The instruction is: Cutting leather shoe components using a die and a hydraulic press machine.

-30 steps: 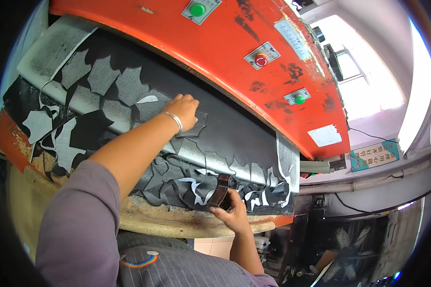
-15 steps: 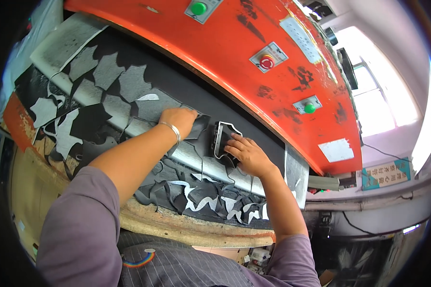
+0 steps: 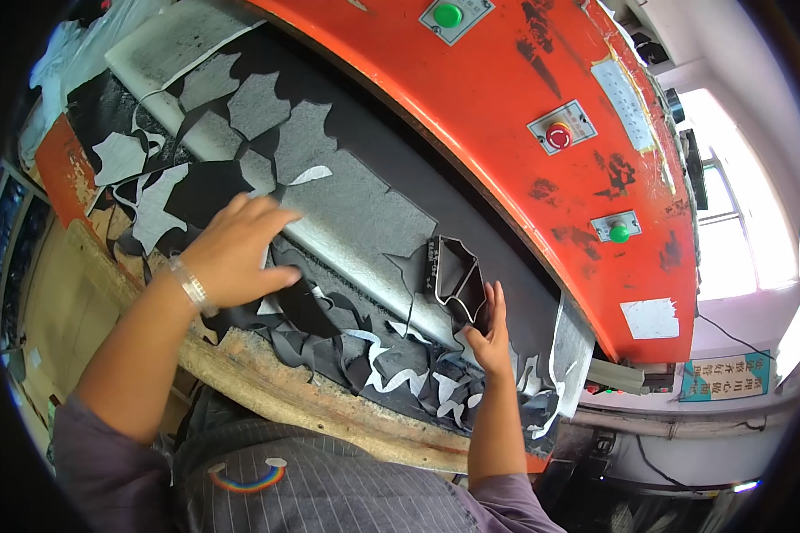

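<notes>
My left hand (image 3: 236, 249) hovers over the near left part of the work surface, fingers spread and apparently holding nothing. Just below its thumb is a dark scrap (image 3: 307, 306), not clearly touching the hand. My right hand (image 3: 492, 333) is at the near right end of a black cutting die (image 3: 456, 280), fingers along its side and thumb toward the near corner. The die has pale metal edges and a crossbar. It rests on black sheet material (image 3: 373, 147), beside a grey stretch of board with cut-out outlines.
Several grey cut pieces (image 3: 258, 105) lie at the far left. Curled black and white offcuts (image 3: 400, 377) heap along the near edge. Beyond the board rises a red machine front (image 3: 498, 89) with green buttons and a red button (image 3: 558, 135).
My left hand has drawn back left and toward me, opening from its grip on dark scrap beside the die. My right hand has shifted from atop the die to its near right end.
</notes>
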{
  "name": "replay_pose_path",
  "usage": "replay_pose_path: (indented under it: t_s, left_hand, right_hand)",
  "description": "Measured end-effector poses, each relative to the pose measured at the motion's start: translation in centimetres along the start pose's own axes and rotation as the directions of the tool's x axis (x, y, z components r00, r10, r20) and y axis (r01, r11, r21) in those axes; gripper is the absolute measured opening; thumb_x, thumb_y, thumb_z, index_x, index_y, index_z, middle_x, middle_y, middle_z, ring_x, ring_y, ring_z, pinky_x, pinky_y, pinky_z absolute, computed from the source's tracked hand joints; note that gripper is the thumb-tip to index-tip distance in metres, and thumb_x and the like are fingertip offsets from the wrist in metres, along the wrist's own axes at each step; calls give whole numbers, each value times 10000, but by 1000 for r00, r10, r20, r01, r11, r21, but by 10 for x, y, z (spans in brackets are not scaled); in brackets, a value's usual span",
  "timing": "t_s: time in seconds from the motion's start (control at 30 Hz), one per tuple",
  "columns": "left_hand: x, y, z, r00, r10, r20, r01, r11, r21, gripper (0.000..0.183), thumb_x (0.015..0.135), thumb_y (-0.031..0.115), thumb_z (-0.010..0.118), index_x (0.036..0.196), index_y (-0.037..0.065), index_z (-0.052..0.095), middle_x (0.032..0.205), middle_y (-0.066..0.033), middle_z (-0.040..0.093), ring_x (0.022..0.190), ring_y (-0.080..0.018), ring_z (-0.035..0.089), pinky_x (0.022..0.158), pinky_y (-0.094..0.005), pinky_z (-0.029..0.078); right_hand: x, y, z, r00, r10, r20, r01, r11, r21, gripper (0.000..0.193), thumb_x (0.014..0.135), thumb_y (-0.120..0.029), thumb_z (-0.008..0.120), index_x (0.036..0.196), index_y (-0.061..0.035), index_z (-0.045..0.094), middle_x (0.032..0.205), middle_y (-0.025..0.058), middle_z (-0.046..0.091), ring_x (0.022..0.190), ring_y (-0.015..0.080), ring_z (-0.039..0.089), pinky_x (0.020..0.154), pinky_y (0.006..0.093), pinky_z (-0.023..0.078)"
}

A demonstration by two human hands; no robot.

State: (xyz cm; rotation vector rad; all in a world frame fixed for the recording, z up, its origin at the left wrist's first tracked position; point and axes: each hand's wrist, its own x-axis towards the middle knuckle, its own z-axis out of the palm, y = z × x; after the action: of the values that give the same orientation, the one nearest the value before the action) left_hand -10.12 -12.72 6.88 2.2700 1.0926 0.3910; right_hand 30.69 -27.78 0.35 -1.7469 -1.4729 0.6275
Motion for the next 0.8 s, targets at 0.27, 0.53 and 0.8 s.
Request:
replay_pose_path:
  t_s: [0.27,0.53,0.8]
  left_hand:
    - [113,62,146,981,141,131,-130,988,-88,683,827,84,519,1443,-24,244,1375,-209,454,1269,-321,436,1097,-427,280]
    - [166,60,182,962,239,-128,-256,956,-141,679,779,-36,437,1432,-47,253,1351,-204,494,1306,-300,416,1144,-424,229]
    - [159,59,189,959,220,-179,-254,948,-192,681,781,-34,424,1430,-62,221,1290,-178,557,1251,-352,447,1130,-438,266]
  right_hand:
    - [-4,11,26,992,59,-115,-105,891,-442,773,786,-309,711,1426,-63,352,1361,201,481,1256,339,451,1115,468,208]
    - [0,16,31,972,24,-234,-138,862,-488,815,778,-366,728,1403,1,355,1321,219,508,1205,336,500,1075,467,272]
    - [2,24,25,975,-37,-217,-85,845,-528,791,754,-360,720,1385,-10,396,1312,223,510,1229,326,482,1057,464,279]
